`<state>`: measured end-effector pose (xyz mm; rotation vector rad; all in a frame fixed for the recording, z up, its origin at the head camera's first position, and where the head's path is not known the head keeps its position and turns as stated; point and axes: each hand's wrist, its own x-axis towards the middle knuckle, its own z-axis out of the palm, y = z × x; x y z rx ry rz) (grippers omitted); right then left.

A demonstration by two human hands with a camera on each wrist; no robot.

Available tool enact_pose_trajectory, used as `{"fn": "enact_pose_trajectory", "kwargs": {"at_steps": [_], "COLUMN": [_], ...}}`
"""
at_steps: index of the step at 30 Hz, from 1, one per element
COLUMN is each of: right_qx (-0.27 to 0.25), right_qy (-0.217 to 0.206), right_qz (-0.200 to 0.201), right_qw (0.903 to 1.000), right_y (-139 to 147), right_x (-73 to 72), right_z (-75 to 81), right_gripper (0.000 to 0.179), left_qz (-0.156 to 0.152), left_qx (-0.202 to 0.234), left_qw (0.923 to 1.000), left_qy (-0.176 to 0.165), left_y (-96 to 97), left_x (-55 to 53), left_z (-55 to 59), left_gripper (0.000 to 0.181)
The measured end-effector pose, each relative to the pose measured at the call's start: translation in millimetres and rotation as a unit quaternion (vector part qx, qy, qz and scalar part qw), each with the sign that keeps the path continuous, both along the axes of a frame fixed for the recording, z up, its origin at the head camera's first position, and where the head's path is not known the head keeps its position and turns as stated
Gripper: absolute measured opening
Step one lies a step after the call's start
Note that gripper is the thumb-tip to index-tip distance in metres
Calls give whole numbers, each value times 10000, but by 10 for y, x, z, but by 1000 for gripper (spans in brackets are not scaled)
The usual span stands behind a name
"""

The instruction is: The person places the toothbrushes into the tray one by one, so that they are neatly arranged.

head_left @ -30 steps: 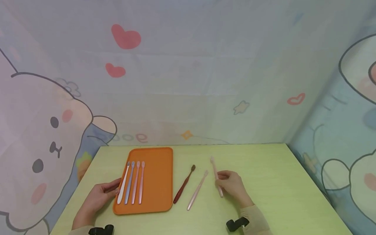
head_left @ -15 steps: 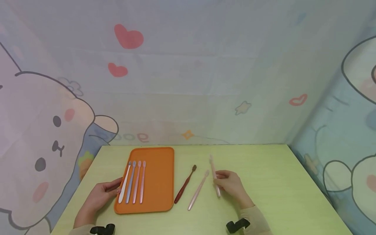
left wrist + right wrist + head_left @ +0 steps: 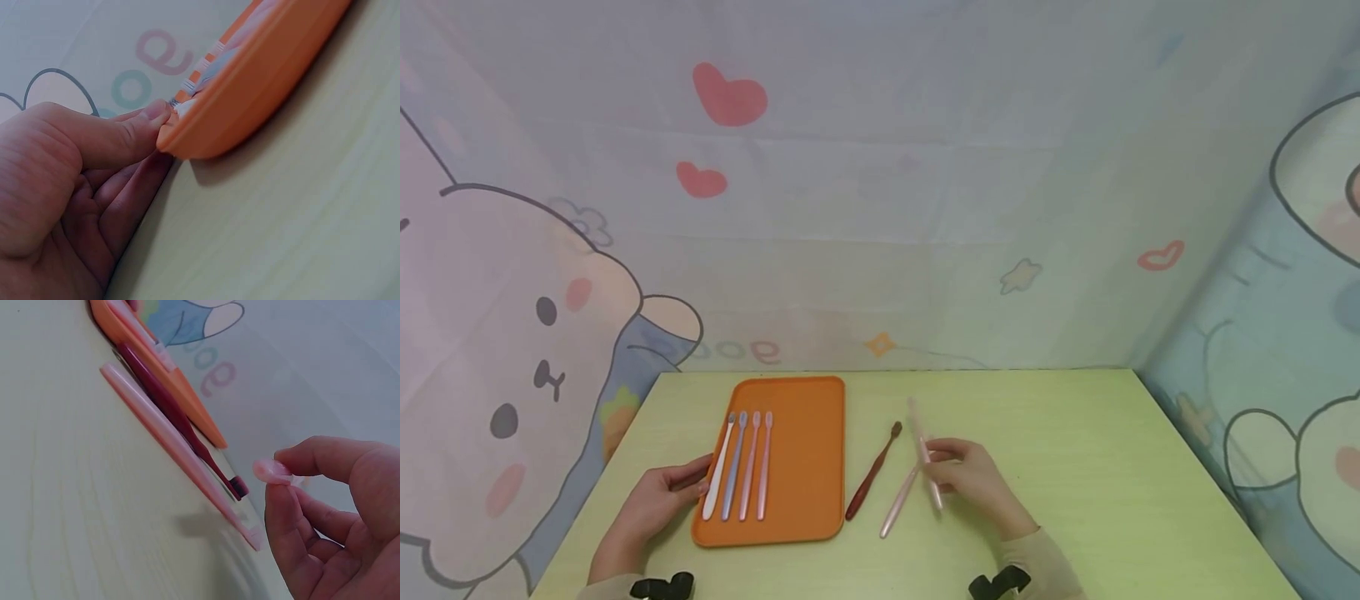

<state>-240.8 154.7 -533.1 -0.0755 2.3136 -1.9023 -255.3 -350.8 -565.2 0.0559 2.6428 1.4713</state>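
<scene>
Our left hand pinches a rectangular orange tray bearing four slender toothbrushes. Rightward lie a dark-red toothbrush and a pale-pink toothbrush; our right hand pinches a second pale-pink toothbrush, seemingly mid-carry. We'd next need clearance over those two.

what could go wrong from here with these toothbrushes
The right hand pinches the held toothbrush between thumb and fingers, so it might twist or slip.

In the head view it crosses the loose pink toothbrush, so lowering it there could knock that one.

The left hand grips the orange tray; a tug could shift its four toothbrushes.
</scene>
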Motion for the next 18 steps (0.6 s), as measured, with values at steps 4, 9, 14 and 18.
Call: {"fn": "enact_pose_trajectory", "kwargs": {"at_steps": [4, 9, 14, 18], "right_qx": [-42, -129, -298, -360], "right_qy": [4, -6, -26, -45], "right_qz": [161, 405, 616, 710], "right_qw": [9999, 9991, 9977, 9968], "right_y": [-87, -175, -265, -323], "right_x": [39, 80, 115, 127], "right_z": [23, 27, 45, 35], "right_gripper": [54, 51, 49, 49], "left_qz": [-60, -37, -8, 40], "left_qx": [164, 107, -12, -62], "left_qw": [9998, 9999, 10000, 10000], "left_qy": [-20, 12, 30, 12], "left_y": [-8, -3, 9, 13], "left_x": [5, 6, 11, 9], "left_z": [-3, -2, 8, 7], "left_gripper": [53, 53, 53, 54]}}
